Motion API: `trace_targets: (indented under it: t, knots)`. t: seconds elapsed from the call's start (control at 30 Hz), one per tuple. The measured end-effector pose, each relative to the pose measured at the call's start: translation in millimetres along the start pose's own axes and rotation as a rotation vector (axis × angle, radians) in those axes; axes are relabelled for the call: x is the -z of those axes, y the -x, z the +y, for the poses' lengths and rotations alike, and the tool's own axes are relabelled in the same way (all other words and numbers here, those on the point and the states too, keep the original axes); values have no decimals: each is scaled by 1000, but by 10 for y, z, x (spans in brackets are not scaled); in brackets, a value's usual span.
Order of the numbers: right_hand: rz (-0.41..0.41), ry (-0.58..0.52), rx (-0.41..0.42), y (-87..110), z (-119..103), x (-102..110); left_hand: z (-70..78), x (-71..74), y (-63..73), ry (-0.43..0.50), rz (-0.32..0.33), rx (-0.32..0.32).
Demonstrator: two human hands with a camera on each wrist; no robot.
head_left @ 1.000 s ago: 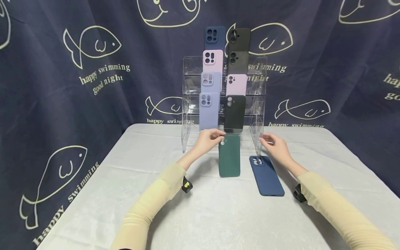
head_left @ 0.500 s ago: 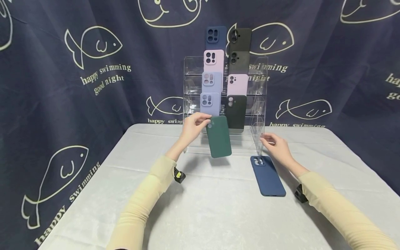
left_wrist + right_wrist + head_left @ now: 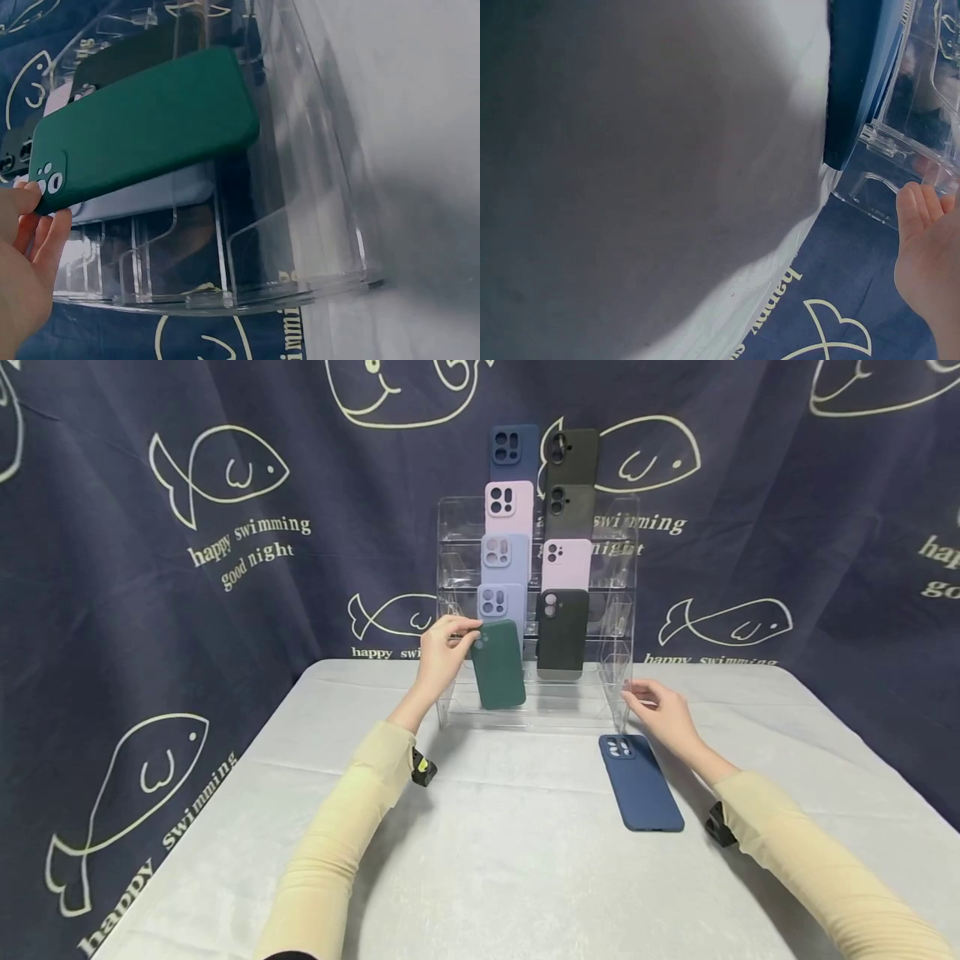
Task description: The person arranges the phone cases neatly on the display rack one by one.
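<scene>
My left hand (image 3: 438,658) pinches a dark green phone case (image 3: 498,665) by its camera end, between thumb and fingers. The case hangs tilted in front of the lower left part of a clear tiered display rack (image 3: 555,720). In the left wrist view, the green case (image 3: 146,127) overlaps a pale blue case (image 3: 154,196) behind it. At the rack's right side, my right hand (image 3: 666,717) holds the clear side panel's front edge with thumb and fingers. A navy blue phone case (image 3: 643,785) lies flat on the table beside that hand.
The rack bears two columns of cases, among them a pale blue case (image 3: 513,614), a black case (image 3: 562,635), a pink case (image 3: 567,566) and a navy case (image 3: 513,464). A dark fish-print curtain (image 3: 247,568) hangs behind the white-covered table (image 3: 525,877).
My left hand has lifted the green case off the table and carried it up and left, to the front of the rack's lower left. My right hand has stayed at the rack's side.
</scene>
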State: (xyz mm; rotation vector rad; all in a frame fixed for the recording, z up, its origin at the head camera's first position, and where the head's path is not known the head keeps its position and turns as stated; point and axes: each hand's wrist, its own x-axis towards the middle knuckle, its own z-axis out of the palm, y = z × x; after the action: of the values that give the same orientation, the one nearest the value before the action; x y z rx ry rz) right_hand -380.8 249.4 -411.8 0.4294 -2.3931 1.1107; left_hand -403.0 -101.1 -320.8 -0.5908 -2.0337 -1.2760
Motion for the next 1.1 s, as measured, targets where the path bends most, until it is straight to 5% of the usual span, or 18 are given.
trace_targets:
  t: [0.5, 0.7, 1.1]
  knots:
    - [-7, -10, -14, 3, 24, -6, -206, -116, 56, -108, -77, 22]
    - [-13, -22, -15, -4, 19, 1, -202, -131, 77, -72, -85, 81]
    - [-1, -12, -14, -3, 19, 1, -13, -269, 123, 35, -78, 48]
